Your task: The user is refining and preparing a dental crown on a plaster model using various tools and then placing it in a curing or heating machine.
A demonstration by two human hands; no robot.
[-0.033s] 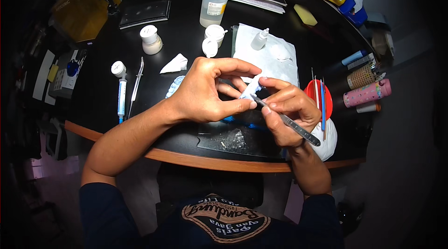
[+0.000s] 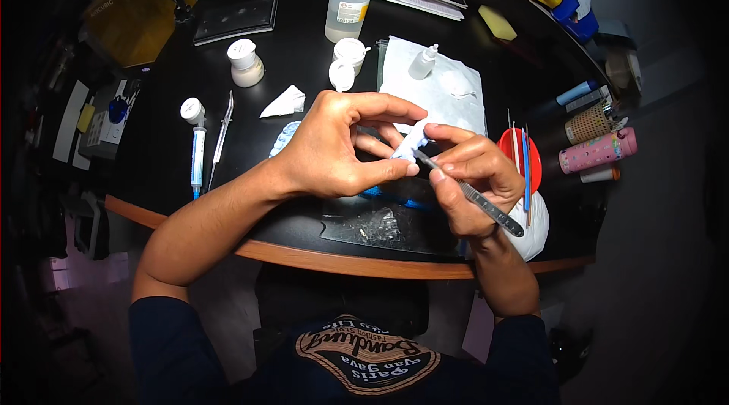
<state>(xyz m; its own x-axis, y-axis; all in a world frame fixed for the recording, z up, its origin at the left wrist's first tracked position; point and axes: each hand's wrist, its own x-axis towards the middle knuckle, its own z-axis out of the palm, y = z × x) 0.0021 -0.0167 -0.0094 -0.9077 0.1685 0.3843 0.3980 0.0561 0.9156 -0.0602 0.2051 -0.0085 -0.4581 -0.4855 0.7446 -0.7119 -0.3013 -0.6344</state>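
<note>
My left hand grips a small pale blue and white dental model between thumb and fingers, above the table. My right hand is closed around a scalpel with a flat metal handle, held like a pen. The scalpel's front end meets the model close to my left thumb; its very tip is hard to make out. The right index finger also rests against the model's upper part. Partly hidden behind my left wrist lies another pale blue tooth-shaped piece.
Under my hands lies a glass plate with clear scraps. Behind stand a large bottle, jars and a dropper bottle on white paper. Left are a syringe and tweezers; right, a red dish bearing thin tools.
My right hand and the scalpel have shifted very slightly to the right, and the model has tilted a little with them. The left hand is almost unmoved.
</note>
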